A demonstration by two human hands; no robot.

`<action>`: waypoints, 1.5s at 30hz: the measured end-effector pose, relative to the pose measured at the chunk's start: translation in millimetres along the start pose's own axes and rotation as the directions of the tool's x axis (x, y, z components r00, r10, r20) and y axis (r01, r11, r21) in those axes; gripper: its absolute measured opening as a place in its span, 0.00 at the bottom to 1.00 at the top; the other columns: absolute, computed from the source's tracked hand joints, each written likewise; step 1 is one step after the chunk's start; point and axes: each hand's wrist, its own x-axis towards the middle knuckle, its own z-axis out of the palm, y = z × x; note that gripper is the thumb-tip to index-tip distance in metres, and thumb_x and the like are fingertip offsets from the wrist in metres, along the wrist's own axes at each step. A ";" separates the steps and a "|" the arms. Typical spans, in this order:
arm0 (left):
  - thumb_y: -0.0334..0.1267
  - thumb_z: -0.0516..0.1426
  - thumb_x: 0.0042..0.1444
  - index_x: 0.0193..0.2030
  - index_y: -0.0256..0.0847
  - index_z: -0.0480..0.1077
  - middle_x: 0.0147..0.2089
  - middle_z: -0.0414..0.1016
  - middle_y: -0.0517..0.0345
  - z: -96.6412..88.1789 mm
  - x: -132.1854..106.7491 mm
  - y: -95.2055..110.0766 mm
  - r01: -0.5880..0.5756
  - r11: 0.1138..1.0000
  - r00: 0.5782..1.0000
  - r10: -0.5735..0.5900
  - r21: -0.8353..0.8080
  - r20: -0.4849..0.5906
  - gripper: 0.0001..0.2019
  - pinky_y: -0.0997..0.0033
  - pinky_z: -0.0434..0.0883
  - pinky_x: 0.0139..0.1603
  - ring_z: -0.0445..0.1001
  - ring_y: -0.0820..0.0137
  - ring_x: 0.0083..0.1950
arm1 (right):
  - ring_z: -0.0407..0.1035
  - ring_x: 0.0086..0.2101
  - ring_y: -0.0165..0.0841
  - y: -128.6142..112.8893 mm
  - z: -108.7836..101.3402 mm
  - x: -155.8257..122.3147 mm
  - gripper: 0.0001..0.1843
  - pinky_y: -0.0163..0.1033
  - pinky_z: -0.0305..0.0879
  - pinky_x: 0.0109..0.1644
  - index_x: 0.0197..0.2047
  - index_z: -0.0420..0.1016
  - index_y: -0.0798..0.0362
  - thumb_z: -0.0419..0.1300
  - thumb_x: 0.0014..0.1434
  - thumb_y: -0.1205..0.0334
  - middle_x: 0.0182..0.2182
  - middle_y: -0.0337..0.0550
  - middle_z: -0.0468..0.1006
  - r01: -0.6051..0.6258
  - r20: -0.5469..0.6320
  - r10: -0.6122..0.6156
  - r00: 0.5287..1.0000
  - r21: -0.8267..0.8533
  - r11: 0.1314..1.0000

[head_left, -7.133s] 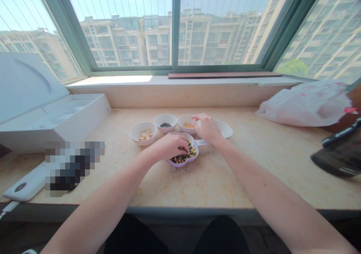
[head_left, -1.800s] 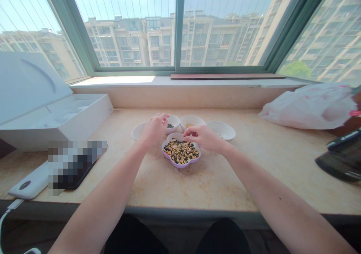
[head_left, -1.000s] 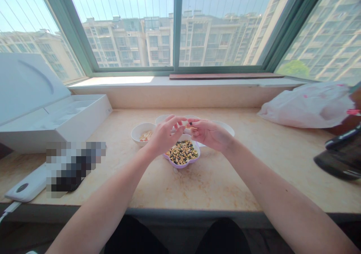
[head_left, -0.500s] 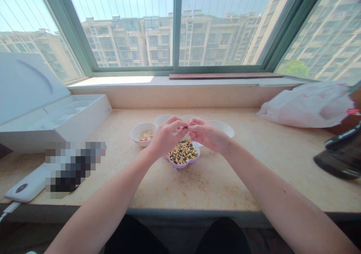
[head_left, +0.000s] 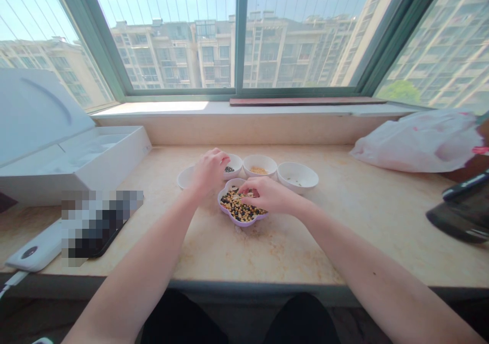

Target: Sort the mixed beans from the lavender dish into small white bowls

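Observation:
My left hand [head_left: 210, 172] hovers over the near left edge of a white bowl [head_left: 237, 166] with small black beans in it. Its fingers are bent together, and whatever they may pinch is too small to make out. Partly behind that hand is another white bowl [head_left: 184, 178]. My right hand [head_left: 267, 195] reaches over a lilac flower-shaped bowl [head_left: 243, 223] of mixed beans [head_left: 239, 210], black, yellow and green, with some pale flat pieces. Thumb and forefinger are apart there, at the beans' surface.
Two more white bowls stand behind: one with yellowish grains [head_left: 259, 170], one with a few small bits [head_left: 298, 182]. An open white box [head_left: 110, 155], a white power bank [head_left: 36, 247] and a blurred dark object lie left. A plastic bag [head_left: 416, 142] and dark glossy object [head_left: 464, 211] are right.
My hands, together above the lilac bowl before with a small dark thing between their fingers, have parted. The left went left to the black-bean bowl; the right came down to the mixed beans.

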 end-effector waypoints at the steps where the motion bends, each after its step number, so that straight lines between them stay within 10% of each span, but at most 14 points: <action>1: 0.36 0.52 0.69 0.41 0.40 0.79 0.44 0.80 0.50 -0.1 1.8 -2.3 0.021 0.998 0.999 -0.023 0.060 0.040 0.14 0.62 0.71 0.50 0.77 0.62 0.45 | 0.73 0.37 0.37 -1.2 1.0 0.0 0.10 0.42 0.64 0.41 0.43 0.84 0.51 0.66 0.59 0.58 0.40 0.45 0.83 0.027 0.054 -0.025 0.998 -0.040 0.999; 7: 0.35 0.51 0.68 0.44 0.41 0.81 0.48 0.81 0.47 5.5 6.8 -5.5 0.073 0.968 0.969 -0.126 0.242 0.212 0.16 0.61 0.68 0.52 0.77 0.59 0.50 | 0.72 0.46 0.43 -5.7 5.5 1.9 0.19 0.45 0.66 0.47 0.50 0.83 0.51 0.70 0.55 0.57 0.46 0.48 0.80 0.100 0.137 -0.083 0.987 -0.121 0.988; 12: 0.40 0.51 0.69 0.56 0.39 0.77 0.56 0.79 0.44 6.1 5.2 -1.2 0.099 0.971 0.974 -0.139 0.216 0.179 0.17 0.56 0.67 0.58 0.76 0.55 0.57 | 0.72 0.45 0.43 -8.0 8.3 3.4 0.16 0.44 0.66 0.46 0.47 0.83 0.51 0.70 0.55 0.57 0.44 0.48 0.80 0.107 0.160 -0.084 0.984 -0.143 0.984; 45: 0.35 0.54 0.67 0.48 0.43 0.80 0.49 0.82 0.50 -2.0 -17.5 21.2 -0.045 0.999 0.973 0.038 0.027 0.228 0.12 0.63 0.74 0.50 0.80 0.59 0.49 | 0.74 0.38 0.38 4.4 15.9 7.2 0.07 0.45 0.68 0.45 0.35 0.83 0.52 0.64 0.58 0.71 0.37 0.45 0.81 0.098 0.080 -0.090 0.993 -0.100 0.990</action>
